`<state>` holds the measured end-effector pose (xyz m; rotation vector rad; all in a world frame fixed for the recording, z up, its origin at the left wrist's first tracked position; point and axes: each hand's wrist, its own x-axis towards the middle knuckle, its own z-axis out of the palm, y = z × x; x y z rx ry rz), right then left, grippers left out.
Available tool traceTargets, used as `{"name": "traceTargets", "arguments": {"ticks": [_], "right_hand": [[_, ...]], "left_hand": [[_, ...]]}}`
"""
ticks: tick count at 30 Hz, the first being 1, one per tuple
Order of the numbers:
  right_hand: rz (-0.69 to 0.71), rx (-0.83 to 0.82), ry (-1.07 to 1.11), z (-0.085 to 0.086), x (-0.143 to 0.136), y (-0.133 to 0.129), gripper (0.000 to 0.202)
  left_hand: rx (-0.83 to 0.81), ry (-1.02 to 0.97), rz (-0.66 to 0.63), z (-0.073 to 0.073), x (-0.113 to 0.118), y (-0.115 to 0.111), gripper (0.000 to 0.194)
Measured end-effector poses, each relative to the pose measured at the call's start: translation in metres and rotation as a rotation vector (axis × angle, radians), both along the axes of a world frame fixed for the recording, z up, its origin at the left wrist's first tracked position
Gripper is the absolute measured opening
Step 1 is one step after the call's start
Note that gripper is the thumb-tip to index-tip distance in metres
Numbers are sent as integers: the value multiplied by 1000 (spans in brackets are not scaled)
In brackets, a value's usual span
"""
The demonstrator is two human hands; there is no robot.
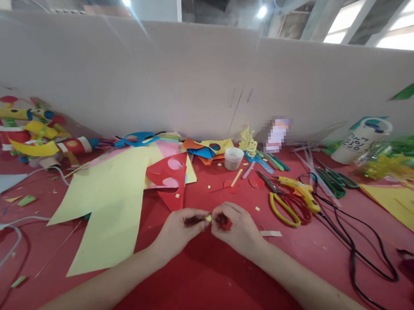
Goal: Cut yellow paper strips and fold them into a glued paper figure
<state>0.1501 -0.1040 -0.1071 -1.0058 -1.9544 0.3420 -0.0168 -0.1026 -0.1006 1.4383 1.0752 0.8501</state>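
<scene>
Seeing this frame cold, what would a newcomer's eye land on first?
Probably the left hand and right hand, brought together at the centre over the red table, with a tiny pale yellow piece at their fingertips. Next, the large pale yellow sheet to their left. On the right, the yellow glue gun with its black cord also stands out.

On the table [208, 293], a paper sheet [114, 198] lies left of my left hand [180, 229], a glue gun [302, 189] right of scissors [278, 191].
</scene>
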Motion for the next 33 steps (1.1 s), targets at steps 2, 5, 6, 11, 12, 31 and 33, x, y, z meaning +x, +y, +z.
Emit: {"name": "traceTargets", "arguments": {"ticks": [2, 5, 6, 11, 12, 31, 33], "right_hand": [[2, -17, 5, 0, 0, 0, 14], [29, -52, 47, -1, 1, 1, 13], [40, -66, 60, -1, 2, 1, 12], [45, -44, 49, -3, 4, 1, 12], [43, -21, 35, -3, 3, 1, 12], [51, -31, 85, -1, 6, 2, 11], [57, -32, 79, -2, 6, 3, 11]], "left_hand": [[9, 17, -5, 0, 0, 0, 17], [36, 28, -8, 0, -2, 3, 19], [47, 27, -10, 0, -3, 3, 20], [73, 51, -26, -1, -3, 3, 20], [63, 37, -35, -1, -2, 3, 21], [75, -108, 10, -9, -3, 8, 17], [69, -115, 1, -8, -2, 7, 17]]}}
